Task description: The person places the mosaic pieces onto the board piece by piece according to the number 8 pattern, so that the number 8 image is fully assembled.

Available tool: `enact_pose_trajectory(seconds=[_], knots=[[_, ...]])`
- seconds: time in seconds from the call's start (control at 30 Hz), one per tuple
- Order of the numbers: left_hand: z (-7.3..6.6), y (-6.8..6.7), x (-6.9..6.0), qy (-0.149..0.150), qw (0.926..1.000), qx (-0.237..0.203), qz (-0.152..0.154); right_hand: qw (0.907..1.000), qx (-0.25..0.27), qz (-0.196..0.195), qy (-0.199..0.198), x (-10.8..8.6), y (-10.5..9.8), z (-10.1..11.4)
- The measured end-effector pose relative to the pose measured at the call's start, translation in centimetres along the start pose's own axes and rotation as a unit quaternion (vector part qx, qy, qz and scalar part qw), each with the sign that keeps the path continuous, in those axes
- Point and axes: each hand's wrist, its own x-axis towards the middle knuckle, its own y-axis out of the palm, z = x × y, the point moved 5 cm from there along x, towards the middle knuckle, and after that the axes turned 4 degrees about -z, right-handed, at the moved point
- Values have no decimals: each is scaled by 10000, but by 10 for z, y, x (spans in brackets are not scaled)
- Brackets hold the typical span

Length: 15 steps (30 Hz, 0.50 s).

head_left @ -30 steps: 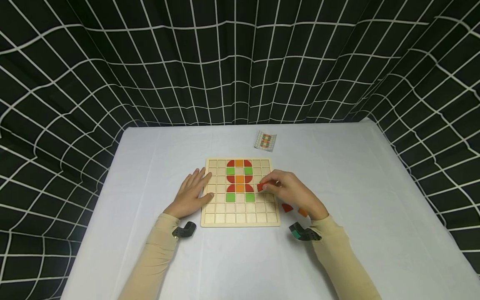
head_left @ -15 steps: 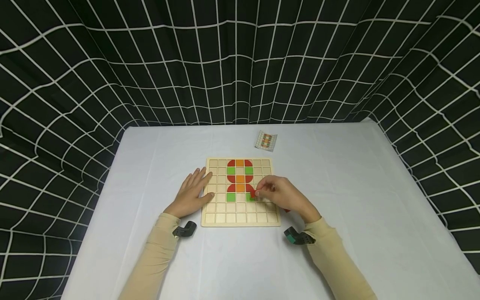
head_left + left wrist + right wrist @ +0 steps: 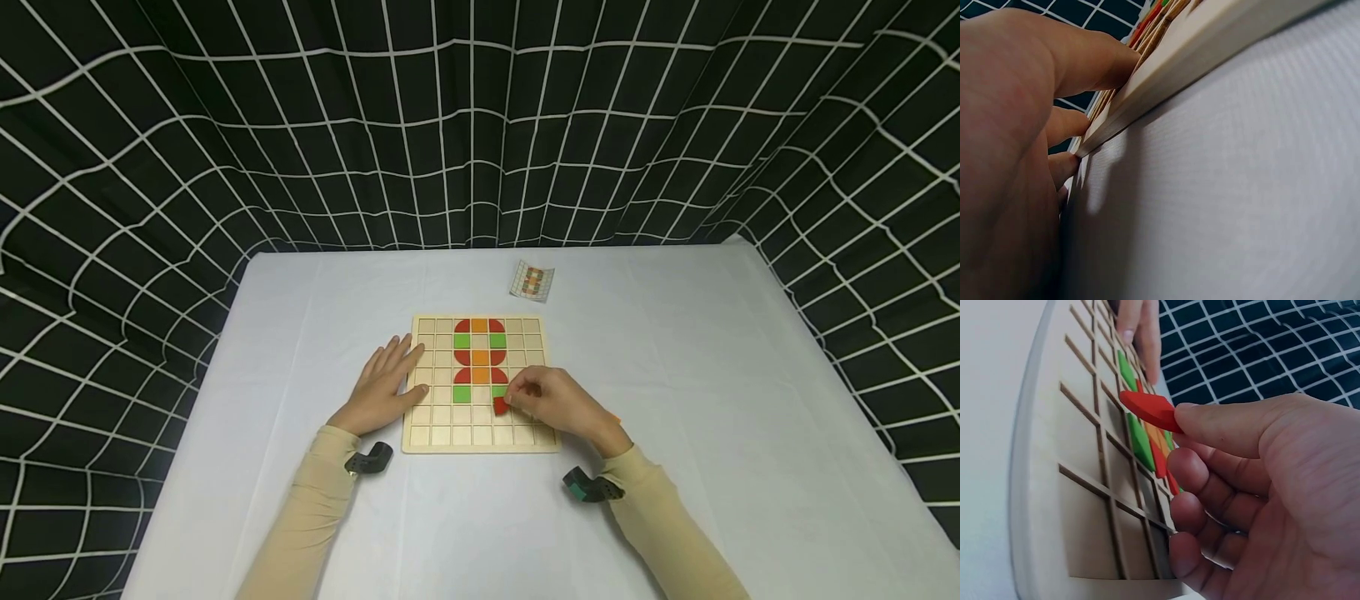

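A wooden grid board (image 3: 442, 437) lies on the table, with red quarter-round, orange square and green square tiles set in its middle columns. Between thumb and fingertips my right hand (image 3: 553, 402) pinches a red quarter-round tile (image 3: 500, 406). That tile is just below the lower right green tile (image 3: 498, 390); in the right wrist view the red tile (image 3: 1147, 407) is tilted and raised off the grid. My left hand (image 3: 380, 390) rests with spread, straight fingers on the board's left edge, and in the left wrist view its fingers (image 3: 1094, 59) touch the rim.
A small pattern card (image 3: 532, 282) with a coloured grid design lies behind the board. An orange piece (image 3: 617, 418) peeks out beside the right wrist, mostly hidden. Black cloth with white grid lines (image 3: 480, 125) surrounds the white table (image 3: 712, 375).
My right hand has carried the red tile left and toward the near side, from the board's right part to below the green tile. My left hand stays in place.
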Motion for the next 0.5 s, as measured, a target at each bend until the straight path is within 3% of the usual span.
enact_pose_trajectory(seconds=[0.5], knots=[[4, 2, 2, -202, 9995, 154, 181, 9978, -638, 144, -99, 0, 9, -1]])
